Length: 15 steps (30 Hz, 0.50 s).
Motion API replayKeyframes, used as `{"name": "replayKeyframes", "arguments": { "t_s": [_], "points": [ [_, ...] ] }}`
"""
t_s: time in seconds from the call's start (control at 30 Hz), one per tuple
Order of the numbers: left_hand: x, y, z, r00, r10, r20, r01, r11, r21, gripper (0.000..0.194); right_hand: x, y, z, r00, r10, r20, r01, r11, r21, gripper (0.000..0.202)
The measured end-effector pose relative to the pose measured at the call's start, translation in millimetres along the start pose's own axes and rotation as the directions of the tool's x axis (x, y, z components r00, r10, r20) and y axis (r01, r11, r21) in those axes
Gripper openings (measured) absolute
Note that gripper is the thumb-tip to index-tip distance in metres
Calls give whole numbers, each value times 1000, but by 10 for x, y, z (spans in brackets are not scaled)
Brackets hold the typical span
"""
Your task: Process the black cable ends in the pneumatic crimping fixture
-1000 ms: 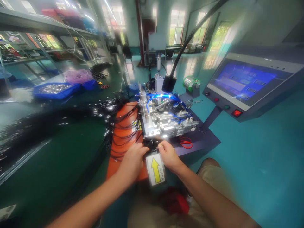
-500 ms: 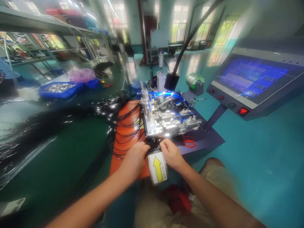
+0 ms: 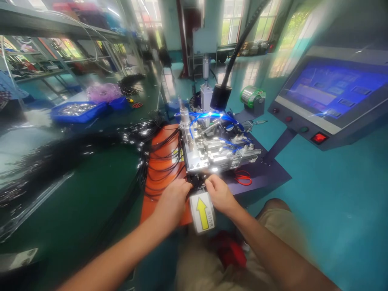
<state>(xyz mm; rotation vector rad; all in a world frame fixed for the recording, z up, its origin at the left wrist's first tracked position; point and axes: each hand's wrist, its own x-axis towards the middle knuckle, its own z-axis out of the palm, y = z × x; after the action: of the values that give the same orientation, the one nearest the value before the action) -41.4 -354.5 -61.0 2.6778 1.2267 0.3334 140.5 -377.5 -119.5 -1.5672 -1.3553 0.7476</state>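
Both my hands are at the front end of a metal bench machine (image 3: 209, 153) with blue air tubes. My left hand (image 3: 176, 198) is closed, thumb and fingers pinched at the left of the machine's front slot; what is between them is too small to make out. On the slot's right side my right hand (image 3: 220, 194) is closed in a similar pinch, its contents also hidden. Between and below the hands is a white plate (image 3: 202, 212) with a yellow arrow. Black cables (image 3: 163, 167) run in loops from the machine's left side across an orange board.
Red-handled scissors (image 3: 243, 178) lie right of the machine. A screen panel (image 3: 330, 93) stands at the right, and a solder wire spool (image 3: 252, 97) behind. To the left are a cable heap (image 3: 75, 145) and a blue tray (image 3: 77, 112) of small metal parts.
The view has shifted slightly, moving the screen panel a little to the right. Both hands keep their pinched pose at the machine's front.
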Motion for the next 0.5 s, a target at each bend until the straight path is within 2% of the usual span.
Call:
{"name": "replayKeyframes", "arguments": {
  "t_s": [0.1,0.17,0.2,0.23,0.3,0.37,0.43,0.5],
  "points": [
    [-11,24,-30,999,-20,30,18,999,43,32,-79,-61,-33,997,37,-67,-38,999,-11,26],
    [-34,44,-48,998,-50,47,45,995,93,29,-234,-158,-67,985,40,-170,-45,999,-26,23],
    [-49,57,-53,997,-57,51,50,991,122,28,-335,-217,-79,972,27,-232,-35,999,-33,20],
    [-64,71,-55,997,-56,56,47,988,148,29,-441,-275,-85,962,-58,-268,49,998,-38,16],
    [-90,107,-52,996,-45,82,30,983,182,28,-630,-375,-71,949,-279,-145,277,960,-33,13],
    [-100,144,-58,992,-48,119,24,980,200,27,-746,-430,-24,866,-498,43,499,866,-28,16],
    [-92,154,-116,985,-93,145,62,976,207,24,-777,-433,39,781,-617,91,624,778,-76,17],
    [-72,94,-266,974,-170,152,137,969,204,22,-762,-399,92,736,-672,80,676,726,-126,16]
  ]
}}
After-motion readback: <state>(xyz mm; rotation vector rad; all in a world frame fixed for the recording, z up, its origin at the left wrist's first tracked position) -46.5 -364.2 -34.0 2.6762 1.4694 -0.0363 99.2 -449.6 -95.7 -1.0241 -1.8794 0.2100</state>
